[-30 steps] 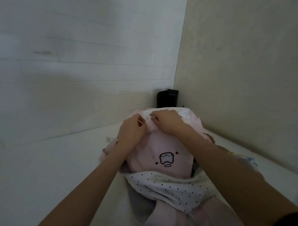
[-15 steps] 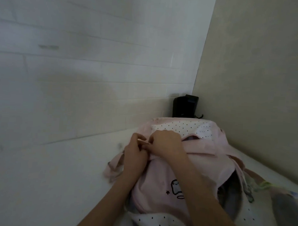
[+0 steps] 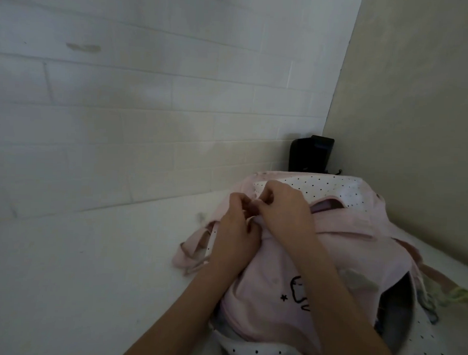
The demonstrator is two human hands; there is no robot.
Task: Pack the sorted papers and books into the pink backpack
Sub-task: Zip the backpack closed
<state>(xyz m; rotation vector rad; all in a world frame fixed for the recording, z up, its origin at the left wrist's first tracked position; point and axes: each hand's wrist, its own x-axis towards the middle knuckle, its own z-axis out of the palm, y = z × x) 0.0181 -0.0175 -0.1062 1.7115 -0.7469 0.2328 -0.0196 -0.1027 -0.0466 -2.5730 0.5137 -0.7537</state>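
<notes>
The pink backpack (image 3: 331, 251) lies on the white bench (image 3: 76, 264), pushed toward the corner where the tiled wall (image 3: 150, 106) meets the beige wall (image 3: 418, 105). Both hands meet at its upper left edge. The left hand (image 3: 236, 231) has its fingers curled into the pink fabric there, apparently to hold the edge steady. The right hand (image 3: 282, 203) pinches something small at the same spot (probably a zipper pull, though the pictures do not show it clearly). The two hands are touching.

A gap in the top shows polka-dot lining (image 3: 326, 186) and something purplish inside; its identity cannot be determined. A second dark opening (image 3: 399, 305) gapes at the right side. Loose pink straps (image 3: 195, 245) trail onto the bench at the left. A black box (image 3: 310, 154) stands in the corner behind the backpack.

No loose papers or books are visible outside the bag. Judgement: packing appears largely done, and the step in hand is closing the bag.
</notes>
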